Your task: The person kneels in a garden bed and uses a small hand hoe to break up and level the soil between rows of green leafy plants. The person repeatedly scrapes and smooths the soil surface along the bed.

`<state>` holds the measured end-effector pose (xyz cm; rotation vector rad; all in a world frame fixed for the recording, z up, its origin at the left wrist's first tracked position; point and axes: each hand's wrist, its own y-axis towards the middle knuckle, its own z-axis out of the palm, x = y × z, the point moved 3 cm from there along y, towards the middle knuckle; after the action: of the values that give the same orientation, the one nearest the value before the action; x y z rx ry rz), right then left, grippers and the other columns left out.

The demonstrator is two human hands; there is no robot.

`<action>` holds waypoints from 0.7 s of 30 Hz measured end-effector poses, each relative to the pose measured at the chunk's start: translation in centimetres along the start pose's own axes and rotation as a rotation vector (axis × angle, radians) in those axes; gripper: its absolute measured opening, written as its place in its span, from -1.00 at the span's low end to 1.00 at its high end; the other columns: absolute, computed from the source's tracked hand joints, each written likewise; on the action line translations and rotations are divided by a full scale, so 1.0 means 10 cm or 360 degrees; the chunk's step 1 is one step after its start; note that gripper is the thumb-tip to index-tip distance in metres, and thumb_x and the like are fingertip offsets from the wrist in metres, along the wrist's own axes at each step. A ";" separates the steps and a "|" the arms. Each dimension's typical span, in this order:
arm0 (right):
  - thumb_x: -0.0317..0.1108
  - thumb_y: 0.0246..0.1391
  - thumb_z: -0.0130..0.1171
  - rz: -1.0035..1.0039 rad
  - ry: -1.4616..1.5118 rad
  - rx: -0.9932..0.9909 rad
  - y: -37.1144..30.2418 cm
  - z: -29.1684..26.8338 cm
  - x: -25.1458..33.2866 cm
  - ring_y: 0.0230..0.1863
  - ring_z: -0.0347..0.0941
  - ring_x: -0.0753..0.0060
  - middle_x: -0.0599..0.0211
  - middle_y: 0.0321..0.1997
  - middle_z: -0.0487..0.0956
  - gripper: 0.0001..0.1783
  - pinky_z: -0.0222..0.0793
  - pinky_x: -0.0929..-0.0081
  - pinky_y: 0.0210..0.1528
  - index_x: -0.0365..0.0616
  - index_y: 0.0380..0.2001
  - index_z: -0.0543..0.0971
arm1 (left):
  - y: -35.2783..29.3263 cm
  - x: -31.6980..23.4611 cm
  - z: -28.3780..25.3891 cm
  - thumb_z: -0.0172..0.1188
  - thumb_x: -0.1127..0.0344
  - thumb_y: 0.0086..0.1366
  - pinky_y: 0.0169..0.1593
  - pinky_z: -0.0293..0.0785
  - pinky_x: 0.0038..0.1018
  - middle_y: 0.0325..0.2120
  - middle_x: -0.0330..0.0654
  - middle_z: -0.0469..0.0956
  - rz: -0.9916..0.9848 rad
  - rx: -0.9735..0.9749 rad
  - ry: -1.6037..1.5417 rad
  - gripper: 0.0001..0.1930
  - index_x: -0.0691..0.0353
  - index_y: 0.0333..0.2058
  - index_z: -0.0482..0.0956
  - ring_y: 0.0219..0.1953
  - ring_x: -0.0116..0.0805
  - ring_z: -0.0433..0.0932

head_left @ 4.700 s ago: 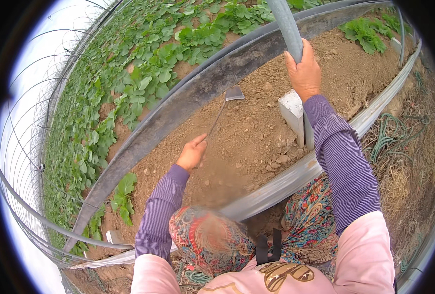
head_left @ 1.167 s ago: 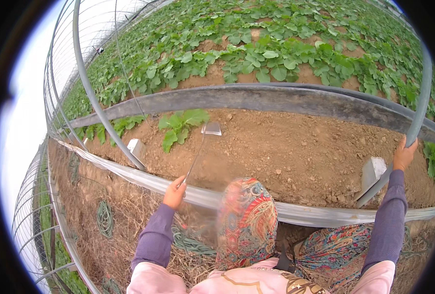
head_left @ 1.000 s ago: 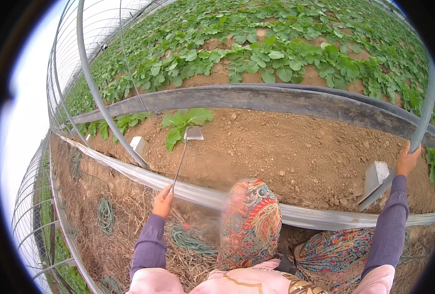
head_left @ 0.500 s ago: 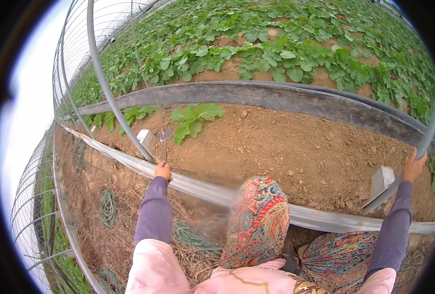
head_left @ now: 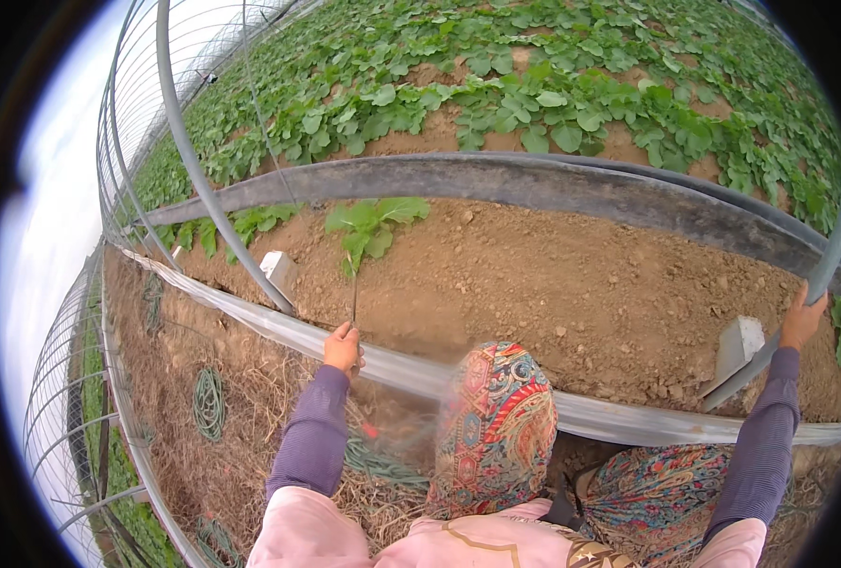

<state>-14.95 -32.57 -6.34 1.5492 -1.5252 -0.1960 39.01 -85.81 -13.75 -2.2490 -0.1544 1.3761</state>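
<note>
Fingers (head_left: 345, 338) around hoe (head_left: 354, 297) (blade (head_left: 349, 265) indistinct)

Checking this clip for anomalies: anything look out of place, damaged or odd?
Nothing visibly broken. Slightly untidy: green rope lies loosely heaped on dry straw by the left knee. The picture looks hazy left of that knee; cause unclear. Left hand on tool, right hand on grey pole: ordinary.
</note>
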 end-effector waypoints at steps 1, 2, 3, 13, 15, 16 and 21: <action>0.04 -0.07 -0.14 -0.0004 0.0024 0.0006 0.01 -0.02 0.01 -0.11 0.25 0.03 0.02 -0.07 0.28 -0.38 0.18 0.31 -0.15 -0.19 -0.04 0.14 | -0.03 0.04 0.03 -0.08 0.34 0.08 -0.79 0.16 -0.58 -0.76 -0.29 0.29 0.0030 0.0036 0.0013 -0.57 0.25 -0.03 0.17 -0.80 -0.53 0.22; 0.04 -0.07 -0.14 0.0000 0.0055 0.0020 0.00 -0.03 0.03 -0.11 0.24 0.03 0.03 -0.07 0.28 -0.38 0.17 0.31 -0.15 -0.19 -0.04 0.14 | -0.09 0.09 0.02 -0.08 0.34 0.08 -0.79 0.16 -0.58 -0.76 -0.29 0.29 0.0063 0.0063 0.0033 -0.57 0.25 -0.03 0.17 -0.80 -0.53 0.22; 0.04 -0.07 -0.14 0.0000 0.0072 0.0027 0.00 -0.05 0.02 -0.11 0.24 0.03 0.03 -0.08 0.28 -0.38 0.17 0.31 -0.15 -0.19 -0.04 0.15 | -0.15 0.09 0.06 -0.08 0.34 0.08 -0.79 0.16 -0.59 -0.76 -0.29 0.29 0.0092 0.0105 0.0052 -0.57 0.24 -0.03 0.18 -0.80 -0.53 0.23; 0.03 -0.07 -0.13 0.0026 0.0082 0.0066 -0.01 -0.04 0.06 -0.11 0.25 0.05 0.05 -0.08 0.28 -0.39 0.17 0.33 -0.14 -0.18 -0.04 0.15 | -0.29 0.18 0.06 -0.05 0.34 0.08 -0.77 0.16 -0.59 -0.71 -0.29 0.31 0.0076 0.0130 -0.0051 -0.59 0.25 -0.05 0.22 -0.73 -0.53 0.27; 0.02 -0.06 -0.13 0.0024 0.0100 0.0029 -0.02 -0.06 0.05 -0.11 0.25 0.05 0.05 -0.07 0.28 -0.39 0.17 0.33 -0.14 -0.18 -0.04 0.15 | -0.51 0.08 0.20 -0.05 0.34 0.08 -0.76 0.16 -0.59 -0.71 -0.28 0.31 0.0092 0.0264 0.0001 -0.60 0.25 -0.06 0.23 -0.73 -0.54 0.28; 0.02 -0.06 -0.13 0.0050 0.0102 0.0043 -0.03 -0.07 0.06 -0.11 0.25 0.05 0.05 -0.07 0.28 -0.39 0.16 0.33 -0.14 -0.17 -0.04 0.14 | -0.59 0.01 0.27 -0.12 0.38 0.12 -0.80 0.18 -0.65 -0.67 -0.30 0.27 0.0082 0.0414 0.0091 -0.59 0.34 -0.03 0.14 -0.70 -0.56 0.27; 0.01 -0.06 -0.13 -0.0033 0.0104 0.0048 -0.01 -0.08 0.04 -0.12 0.26 0.05 0.05 -0.08 0.29 -0.40 0.17 0.33 -0.15 -0.17 -0.03 0.14 | -0.65 -0.05 0.27 -0.04 0.39 0.06 -0.66 0.15 -0.69 -0.68 -0.37 0.33 0.0240 0.0458 0.0144 -0.64 0.31 -0.11 0.30 -0.70 -0.66 0.21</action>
<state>-14.27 -32.53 -5.76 1.5803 -1.4677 -0.1332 37.47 -79.36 -11.35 -2.1081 0.2345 1.2757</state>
